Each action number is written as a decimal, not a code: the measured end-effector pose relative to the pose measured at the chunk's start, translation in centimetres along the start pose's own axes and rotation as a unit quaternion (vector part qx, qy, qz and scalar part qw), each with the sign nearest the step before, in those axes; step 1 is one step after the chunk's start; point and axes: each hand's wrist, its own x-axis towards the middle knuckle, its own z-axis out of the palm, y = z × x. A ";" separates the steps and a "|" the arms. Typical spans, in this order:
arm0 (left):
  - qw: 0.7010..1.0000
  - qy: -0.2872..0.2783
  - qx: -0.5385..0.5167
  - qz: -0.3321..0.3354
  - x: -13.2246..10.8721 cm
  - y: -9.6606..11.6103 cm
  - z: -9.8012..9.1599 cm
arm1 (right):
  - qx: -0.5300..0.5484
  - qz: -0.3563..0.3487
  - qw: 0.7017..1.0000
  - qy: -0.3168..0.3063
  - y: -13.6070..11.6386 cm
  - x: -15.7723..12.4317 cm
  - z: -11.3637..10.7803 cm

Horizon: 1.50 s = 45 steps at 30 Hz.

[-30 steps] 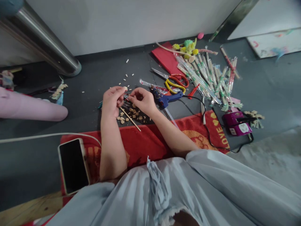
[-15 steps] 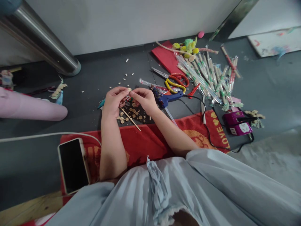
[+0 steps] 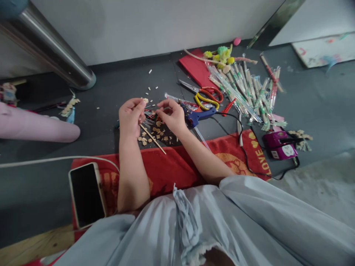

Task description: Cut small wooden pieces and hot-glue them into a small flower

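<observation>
My left hand (image 3: 131,116) is closed, pinching a small pale wooden piece (image 3: 145,100) between thumb and fingertips. Its exact shape is too small to make out. To the right, my right hand (image 3: 172,116) has its fingers loosely bent and apart, with nothing visible in them. Below and between the hands lie several small flower-shaped wooden pieces (image 3: 144,140) and thin silvery wires (image 3: 149,120). A thin wooden stick (image 3: 154,139) slants away from under my left hand. Close beside my right hand rests a blue glue gun (image 3: 200,116).
Scissors (image 3: 210,98) with red and yellow handles lie behind the glue gun. Farther right are several wrapped sticks (image 3: 246,87) and a purple box (image 3: 280,145) with a black cord. A phone (image 3: 87,195) lies on the red towel (image 3: 172,171). A pink cylinder (image 3: 39,123) stands left.
My left hand has moved left with the small wooden piece, away from my right hand. The right fingertips no longer touch the piece and have parted.
</observation>
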 end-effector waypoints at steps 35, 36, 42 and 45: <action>0.996 -0.081 0.031 0.012 -1.1 0.6 0.7 | 0.035 -0.094 0.995 0.000 -2.5 -1.3 -0.3; 0.996 -0.081 0.033 0.010 -1.1 0.5 0.7 | 0.029 -0.103 0.994 0.003 -2.5 -1.2 -0.4; 0.996 -0.072 0.048 0.008 -1.1 0.2 0.4 | -0.019 -0.174 0.984 0.014 -2.3 -0.9 -0.8; 0.995 -0.072 0.066 0.013 -1.0 0.1 0.3 | -0.047 -0.175 0.983 0.011 -2.0 -0.7 -0.9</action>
